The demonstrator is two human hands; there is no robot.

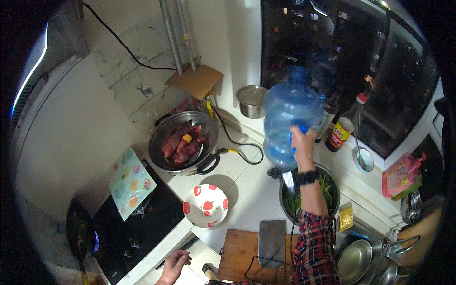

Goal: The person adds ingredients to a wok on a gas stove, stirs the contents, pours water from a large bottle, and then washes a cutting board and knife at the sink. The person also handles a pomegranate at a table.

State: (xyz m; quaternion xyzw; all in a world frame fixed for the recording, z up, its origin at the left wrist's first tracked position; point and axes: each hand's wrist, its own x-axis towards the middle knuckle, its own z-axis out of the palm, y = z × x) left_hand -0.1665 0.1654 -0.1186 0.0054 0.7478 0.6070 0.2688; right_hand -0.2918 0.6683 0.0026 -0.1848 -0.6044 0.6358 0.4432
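Note:
My right hand (302,146) is closed around the blue handle of a large translucent plastic water jug (290,103). The jug is upright by the window; whether its base touches the counter cannot be made out. Beneath my right forearm stands a metal pot of green leafy vegetables (326,190), partly hidden by the arm. My left hand (174,265) is low in the view, off the counter's front edge, with loosely bent fingers and nothing in it. Between the hands lies a cleaver (271,242) on a wooden cutting board (237,249). A white strawberry-patterned bowl (205,206) sits beyond the board.
An electric pot (183,142) holds dark red sweet potatoes. On the black cooktop (142,235), a wok (79,228) sits over a blue flame. A sauce bottle (340,133), a steel canister (251,101) and a pink soap bottle (397,176) line the windowsill. A sink with a metal basin (354,262) is at right.

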